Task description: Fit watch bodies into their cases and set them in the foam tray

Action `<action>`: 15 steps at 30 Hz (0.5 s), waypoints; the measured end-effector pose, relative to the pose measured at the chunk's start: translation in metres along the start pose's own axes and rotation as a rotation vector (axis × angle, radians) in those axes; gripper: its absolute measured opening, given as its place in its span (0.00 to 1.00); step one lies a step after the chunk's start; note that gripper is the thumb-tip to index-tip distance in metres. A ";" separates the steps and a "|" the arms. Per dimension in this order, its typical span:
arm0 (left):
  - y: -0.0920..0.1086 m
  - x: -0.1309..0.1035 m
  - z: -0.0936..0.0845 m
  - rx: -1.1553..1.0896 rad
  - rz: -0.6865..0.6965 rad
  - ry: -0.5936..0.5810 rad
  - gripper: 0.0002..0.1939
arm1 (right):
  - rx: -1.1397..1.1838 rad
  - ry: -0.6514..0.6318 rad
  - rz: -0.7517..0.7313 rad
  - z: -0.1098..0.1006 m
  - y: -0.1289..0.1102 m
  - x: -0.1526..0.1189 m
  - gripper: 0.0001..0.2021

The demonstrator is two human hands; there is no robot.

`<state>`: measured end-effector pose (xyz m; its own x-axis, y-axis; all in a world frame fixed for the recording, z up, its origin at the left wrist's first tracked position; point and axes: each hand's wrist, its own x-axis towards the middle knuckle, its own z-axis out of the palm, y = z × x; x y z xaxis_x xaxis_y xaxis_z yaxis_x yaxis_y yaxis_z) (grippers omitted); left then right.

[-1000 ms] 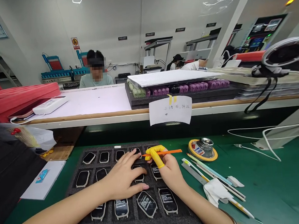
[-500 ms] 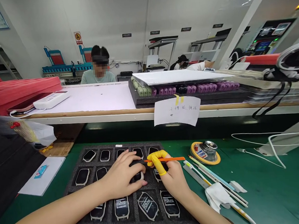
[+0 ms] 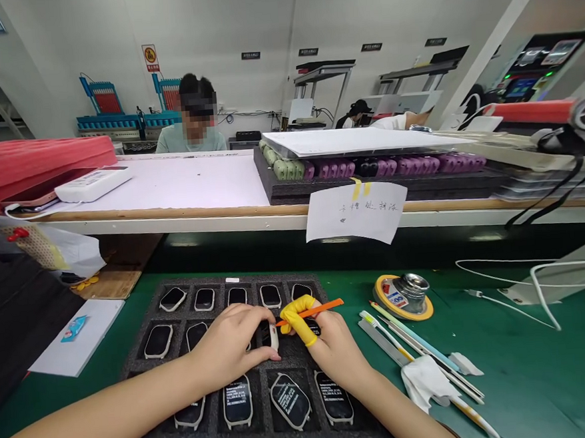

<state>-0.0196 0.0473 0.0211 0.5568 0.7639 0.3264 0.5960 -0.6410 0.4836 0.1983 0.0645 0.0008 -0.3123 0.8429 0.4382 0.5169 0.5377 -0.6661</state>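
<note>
My left hand [image 3: 239, 339] pinches a watch case [image 3: 273, 337], turned on its side above a dark foam tray [image 3: 262, 364]. Between the fingers of my right hand [image 3: 325, 330], which wears yellow finger covers, is a thin orange stick [image 3: 323, 307]. The stick's left tip is at the side of the held watch; whether it touches is too small to tell. Other watches lie face up in the tray's compartments, among them a tilted one [image 3: 290, 402] with text on its screen.
A yellow-rimmed round container [image 3: 403, 297] stands right of the tray. Beside it lie several tools and a white cloth [image 3: 428, 381]. A raised shelf [image 3: 197, 219] crosses behind, with a foam tray of purple pieces [image 3: 339, 169]. A person [image 3: 193, 129] sits beyond it.
My left hand has turned the watch further onto its side. The orange stick now slants, its right end raised, and its tip is nearer the watch. The camera view has shifted slightly.
</note>
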 end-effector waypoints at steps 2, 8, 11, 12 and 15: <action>0.001 0.000 0.000 -0.001 -0.037 0.002 0.24 | -0.004 -0.022 -0.003 0.000 -0.001 0.001 0.13; 0.002 0.002 0.000 -0.008 -0.070 -0.021 0.24 | -0.039 -0.037 0.018 0.001 0.003 0.000 0.12; 0.004 0.003 0.000 -0.012 -0.076 -0.027 0.23 | -0.046 -0.042 0.031 0.001 0.006 0.000 0.11; 0.005 0.003 0.000 -0.013 -0.077 -0.031 0.23 | -0.045 -0.044 0.036 0.001 0.006 0.000 0.11; 0.008 0.004 -0.001 -0.012 -0.079 -0.050 0.24 | -0.023 -0.053 0.052 0.000 0.005 0.001 0.11</action>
<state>-0.0132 0.0460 0.0271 0.5368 0.8070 0.2460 0.6324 -0.5779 0.5158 0.2010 0.0680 -0.0019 -0.3258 0.8699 0.3703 0.5518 0.4930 -0.6727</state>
